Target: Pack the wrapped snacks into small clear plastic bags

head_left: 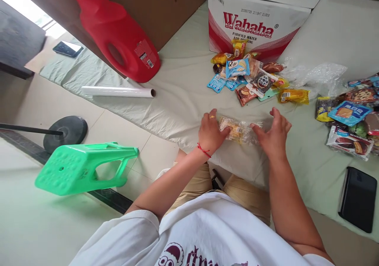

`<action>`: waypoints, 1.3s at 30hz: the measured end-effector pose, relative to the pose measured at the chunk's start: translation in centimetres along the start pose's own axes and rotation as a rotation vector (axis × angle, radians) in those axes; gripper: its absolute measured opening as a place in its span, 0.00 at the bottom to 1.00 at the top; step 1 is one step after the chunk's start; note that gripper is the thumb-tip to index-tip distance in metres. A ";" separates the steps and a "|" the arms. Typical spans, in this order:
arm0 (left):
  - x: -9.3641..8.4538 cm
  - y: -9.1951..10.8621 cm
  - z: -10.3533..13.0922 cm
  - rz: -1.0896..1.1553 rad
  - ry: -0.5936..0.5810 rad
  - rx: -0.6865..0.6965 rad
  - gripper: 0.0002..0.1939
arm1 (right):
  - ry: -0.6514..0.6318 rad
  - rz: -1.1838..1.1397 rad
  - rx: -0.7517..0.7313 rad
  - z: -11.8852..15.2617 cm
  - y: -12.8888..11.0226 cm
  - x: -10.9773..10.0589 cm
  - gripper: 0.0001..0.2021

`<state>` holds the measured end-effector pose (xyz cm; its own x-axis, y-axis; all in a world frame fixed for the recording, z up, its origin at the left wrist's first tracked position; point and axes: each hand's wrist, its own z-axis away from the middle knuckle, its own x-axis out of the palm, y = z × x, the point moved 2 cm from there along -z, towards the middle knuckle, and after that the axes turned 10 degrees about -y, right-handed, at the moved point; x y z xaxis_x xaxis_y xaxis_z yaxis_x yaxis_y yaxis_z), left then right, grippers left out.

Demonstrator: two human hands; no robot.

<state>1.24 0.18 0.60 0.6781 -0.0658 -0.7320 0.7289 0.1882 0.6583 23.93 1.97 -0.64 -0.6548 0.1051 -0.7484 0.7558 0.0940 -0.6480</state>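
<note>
A yellow packaged snack, wrapped in clear plastic that looks like bubble wrap, lies near the front edge of the cloth-covered table. My left hand has hold of its left end, with the thumb on top and the fingers bent along the far side. At the right end, the thumb of my right hand touches the clear wrap, while its other fingers stand raised and apart. Just beyond is a pile of small packaged snacks.
Behind the pile stands a Wahaha carton. More snacks and a black phone are at right. To the left are a red jug, a white roll and another phone. A green stool is on the floor.
</note>
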 end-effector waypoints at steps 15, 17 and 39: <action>2.0 3.2 3.4 -0.086 0.014 0.236 0.09 | -0.352 -0.486 0.117 3.7 -4.1 0.4 0.12; 2.8 3.3 4.2 -0.160 0.016 0.346 0.03 | -0.356 -0.653 0.122 4.4 -4.6 1.6 0.12; 2.1 -0.8 4.7 1.504 -0.304 -0.168 0.28 | -0.252 -1.300 0.365 7.2 -4.5 4.5 0.23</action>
<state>2.52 -4.70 -0.66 0.7602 0.0929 0.6431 -0.6270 0.3642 0.6886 17.59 -5.13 -2.12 -0.8965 -0.0420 0.4411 -0.4130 -0.2817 -0.8661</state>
